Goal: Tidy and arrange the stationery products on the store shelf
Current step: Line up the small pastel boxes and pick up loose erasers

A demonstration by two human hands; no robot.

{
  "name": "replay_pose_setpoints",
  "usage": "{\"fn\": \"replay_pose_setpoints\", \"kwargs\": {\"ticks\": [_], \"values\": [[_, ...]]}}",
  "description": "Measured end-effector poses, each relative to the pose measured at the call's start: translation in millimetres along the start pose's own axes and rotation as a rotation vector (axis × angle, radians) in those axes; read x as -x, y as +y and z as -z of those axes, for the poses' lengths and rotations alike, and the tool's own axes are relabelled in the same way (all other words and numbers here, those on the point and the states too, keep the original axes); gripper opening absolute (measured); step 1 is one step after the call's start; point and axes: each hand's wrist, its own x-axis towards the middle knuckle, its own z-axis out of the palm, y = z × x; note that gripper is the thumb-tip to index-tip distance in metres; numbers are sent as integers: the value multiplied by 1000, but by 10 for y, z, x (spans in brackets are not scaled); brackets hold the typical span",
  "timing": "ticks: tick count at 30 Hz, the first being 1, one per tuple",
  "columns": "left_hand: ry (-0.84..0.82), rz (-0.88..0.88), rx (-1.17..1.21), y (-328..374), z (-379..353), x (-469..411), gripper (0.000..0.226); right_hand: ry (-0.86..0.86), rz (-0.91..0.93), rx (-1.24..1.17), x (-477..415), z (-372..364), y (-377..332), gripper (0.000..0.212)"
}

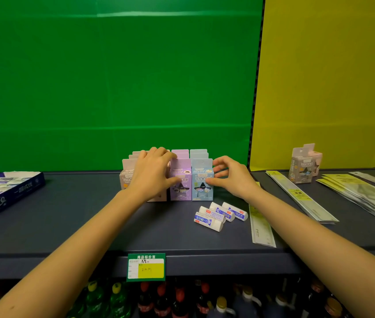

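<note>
Small pastel sharpener boxes stand in rows at the back middle of the dark shelf (71, 216). A purple box (180, 188) and a blue box (202, 184) stand in the front row. My left hand (153, 172) lies over a pink box (125, 179), its fingers curled round the box beside the purple one. My right hand (230, 175) hovers at the blue box's right side, fingers spread and loosely bent, the thumb touching its lower edge. Several white erasers (218, 215) lie loose in front of the boxes.
An open navy eraser carton (5, 196) sits at the left. Packaged rulers (261, 226) and plastic sleeves (361, 198) lie at the right, with two more sharpener boxes (303, 166) behind them. A green price tag (146, 267) hangs on the shelf edge; bottles stand below.
</note>
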Motion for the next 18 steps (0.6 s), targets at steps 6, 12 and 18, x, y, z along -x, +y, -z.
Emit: {"fn": "replay_pose_setpoints", "kwargs": {"ticks": [6, 12, 18], "values": [[-5, 0, 0, -4, -4, -9, 56, -2, -8, 4, -45, -14, 17, 48], [97, -135, -46, 32, 61, 96, 49, 55, 28, 103, 86, 127, -24, 45], [-248, -386, 255, 374, 128, 413, 41, -210, 13, 618, 475, 360, -62, 26]]}}
